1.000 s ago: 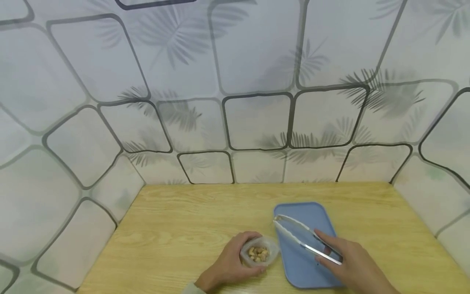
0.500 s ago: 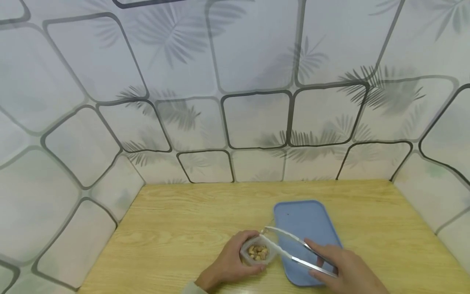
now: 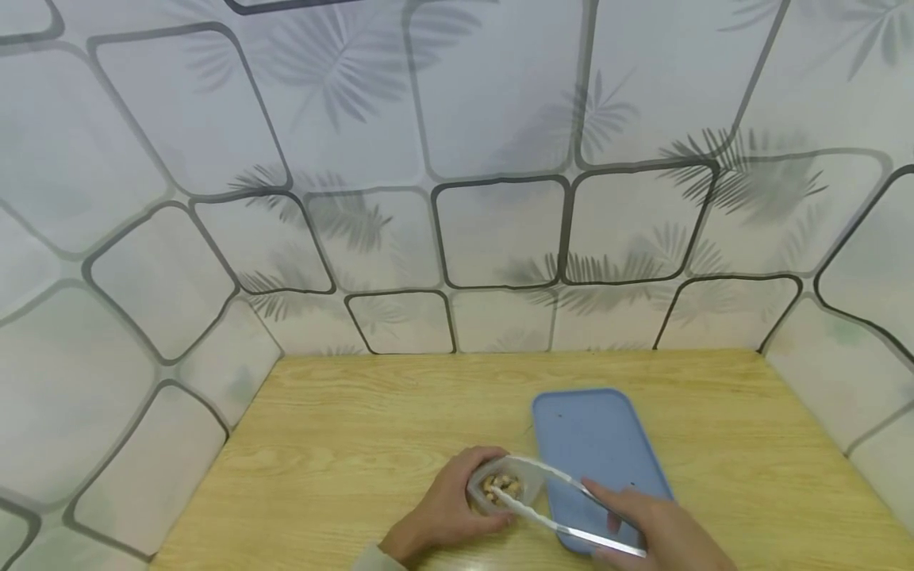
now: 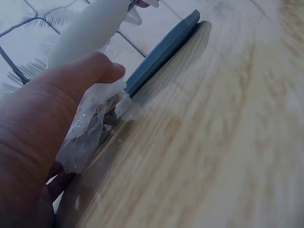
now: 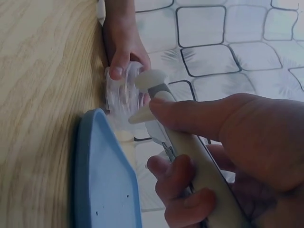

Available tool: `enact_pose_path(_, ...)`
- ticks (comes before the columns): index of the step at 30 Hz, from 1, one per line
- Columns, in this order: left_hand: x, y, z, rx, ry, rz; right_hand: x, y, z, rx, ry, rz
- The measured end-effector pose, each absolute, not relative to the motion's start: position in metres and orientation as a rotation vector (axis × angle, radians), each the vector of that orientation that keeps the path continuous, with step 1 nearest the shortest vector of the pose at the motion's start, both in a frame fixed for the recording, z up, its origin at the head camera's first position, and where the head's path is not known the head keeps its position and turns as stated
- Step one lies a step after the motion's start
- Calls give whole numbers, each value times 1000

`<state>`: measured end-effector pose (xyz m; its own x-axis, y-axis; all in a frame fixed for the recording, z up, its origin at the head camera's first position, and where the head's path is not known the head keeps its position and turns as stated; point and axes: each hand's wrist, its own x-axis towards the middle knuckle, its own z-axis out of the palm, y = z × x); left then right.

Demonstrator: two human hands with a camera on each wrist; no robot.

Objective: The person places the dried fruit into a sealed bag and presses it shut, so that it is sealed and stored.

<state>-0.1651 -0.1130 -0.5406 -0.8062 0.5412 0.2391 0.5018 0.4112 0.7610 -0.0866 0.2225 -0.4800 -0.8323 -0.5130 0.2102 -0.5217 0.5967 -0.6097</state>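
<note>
My left hand (image 3: 451, 496) curls round a small clear plastic container (image 3: 531, 478), thumb on the near side and fingers on the far side. Pale tan nuts (image 3: 505, 480), shaped like cashews, lie inside it. My right hand (image 3: 660, 527) grips metal tongs (image 3: 596, 541) with white tips, thumb on one arm and fingers on the other. The tong arms stand spread apart. In the head view one white tip overlaps the nuts and the other overlaps the container's far rim. The right wrist view shows the container (image 5: 124, 92) beyond the tongs.
A blue tray (image 3: 593, 432) lies right of the container, partly under the tongs and right hand, with a few dark specks on it. The wood-grain table (image 3: 371, 428) meets patterned walls (image 3: 500, 238) at its back and sides.
The right hand has brought the tongs left and nearer, from over the tray to the container. A small pale piece between the tips half a second ago no longer shows there. The left hand stays put.
</note>
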Motion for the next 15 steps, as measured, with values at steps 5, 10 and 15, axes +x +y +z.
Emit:
enact_pose_path(5,-165,-113,-540,963,2600,1386,-87,227,-472,747,-2951,1186)
enact_pose_path(10,-166,-114,-542,965,2601,1391,-85,230,-471,659,-2933,1130)
enact_pose_path(15,-166,-114,-544,972,2595,1395,-84,238,-467,531,-2911,1031)
